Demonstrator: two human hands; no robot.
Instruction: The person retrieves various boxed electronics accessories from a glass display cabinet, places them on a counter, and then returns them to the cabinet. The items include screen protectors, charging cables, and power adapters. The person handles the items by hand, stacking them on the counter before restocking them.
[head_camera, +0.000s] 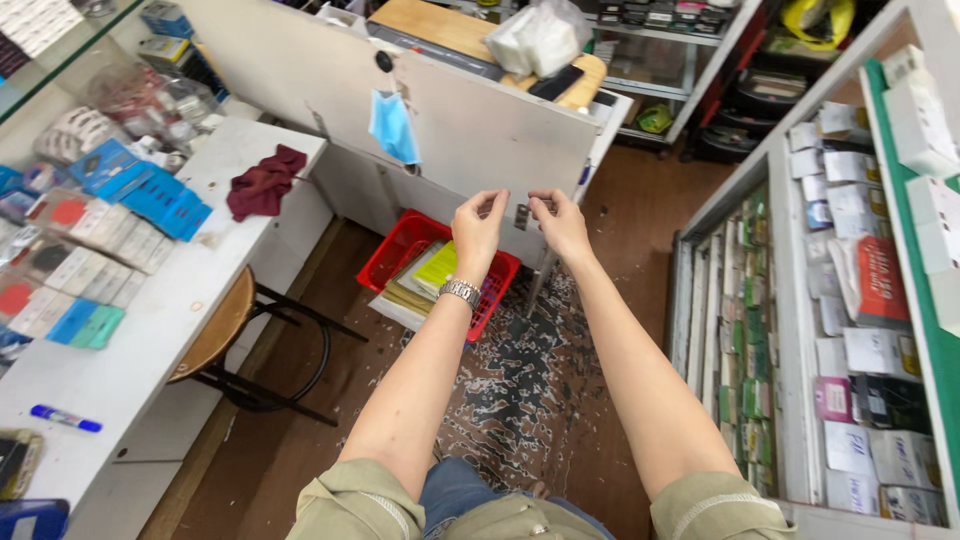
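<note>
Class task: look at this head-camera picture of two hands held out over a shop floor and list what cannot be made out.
Head view:
- Small dark item between left hand and right hand: too small, fingers cover it.
- Red basket: contents partly behind the left forearm.
- Stool: seat partly under the white counter.

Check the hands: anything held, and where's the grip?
Both hands pinch one small dark flat object held up between them. The left hand grips its left edge, the right hand its right edge, with fingertips. What it is cannot be told.
</note>
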